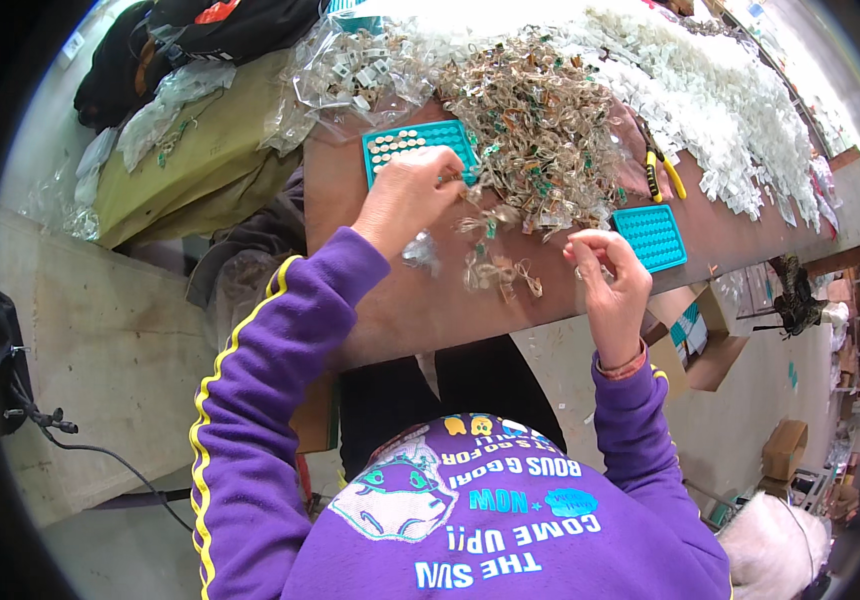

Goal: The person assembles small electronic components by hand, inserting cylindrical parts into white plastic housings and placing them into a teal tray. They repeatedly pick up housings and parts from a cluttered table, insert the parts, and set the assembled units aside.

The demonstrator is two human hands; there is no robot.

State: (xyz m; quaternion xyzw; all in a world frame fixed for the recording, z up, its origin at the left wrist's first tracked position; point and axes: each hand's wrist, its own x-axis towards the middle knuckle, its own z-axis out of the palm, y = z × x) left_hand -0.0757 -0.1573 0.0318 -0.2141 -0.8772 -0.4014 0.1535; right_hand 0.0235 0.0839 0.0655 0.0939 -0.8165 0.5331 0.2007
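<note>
My left hand (416, 192) is over the near edge of a teal tray (457, 140) with rows of pockets. Its fingers are curled together in a pinch, and whatever they hold is hidden. Small round cream-coloured pieces (396, 144) sit in the tray's left pockets. Right of the pile, my right hand (612, 283) is raised above the table's front edge with thumb and fingertips pinched; anything between them is too small to name. Between my hands lie a few small tangled see-through and green pieces (491, 228). Beside the right hand rests a second teal tray (650, 238).
A big heap of small thin-wired parts (540, 130) covers the table's middle. White plastic pieces (700, 95) spread across the far right. Yellow-and-black pliers (665, 172) lie beside the heap. A see-through bag (355, 80) of white parts stands behind the first tray.
</note>
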